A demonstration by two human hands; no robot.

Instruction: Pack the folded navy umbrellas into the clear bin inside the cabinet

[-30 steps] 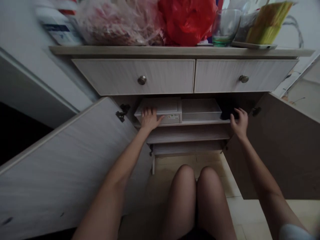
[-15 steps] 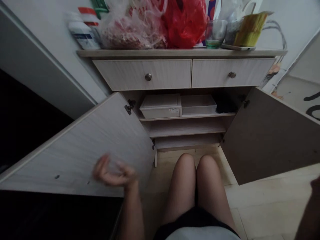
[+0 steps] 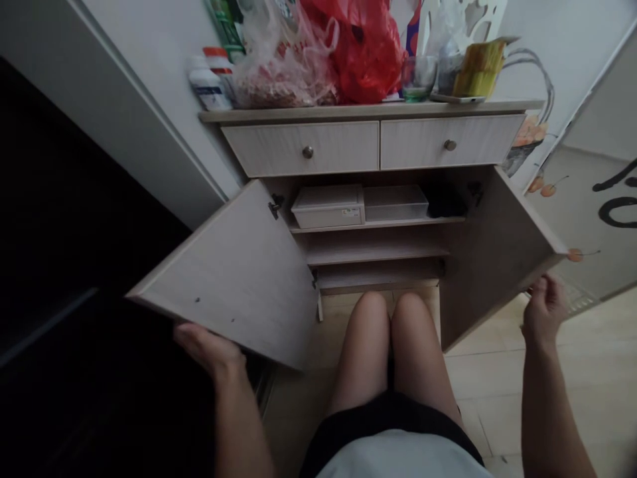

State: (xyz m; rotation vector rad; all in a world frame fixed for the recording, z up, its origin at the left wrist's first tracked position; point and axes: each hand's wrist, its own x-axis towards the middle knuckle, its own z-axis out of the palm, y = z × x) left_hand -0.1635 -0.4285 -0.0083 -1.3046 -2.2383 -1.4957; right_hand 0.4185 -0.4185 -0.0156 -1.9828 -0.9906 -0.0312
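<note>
The left cabinet door [image 3: 239, 279] stands ajar, pale wood on its inner face. My left hand [image 3: 212, 348] is at its lower outer edge, fingers stretched out and partly hidden behind the door. On the other side, the right cabinet door [image 3: 492, 259] is also ajar. My right hand [image 3: 545, 309] has its fingers curled at that door's outer side near the free corner; the exact spot they grip is hidden. Between the doors, the cabinet shelf [image 3: 328, 230] holds a white lidded box [image 3: 328, 207], a clear tray [image 3: 395, 201] and a dark item [image 3: 444, 201].
Two drawers with round knobs [image 3: 308, 152] sit above the opening. On the cabinet top [image 3: 298, 114] are plastic bags [image 3: 365, 60], white bottles [image 3: 209, 86], a glass [image 3: 419, 78] and a yellow packet [image 3: 478, 70]. My knees [image 3: 371, 318] are close to the lower shelves.
Both doors have swung inward. My left hand has gone from in front of the left door to its outer edge. My right hand has come in from the right edge to the right door.
</note>
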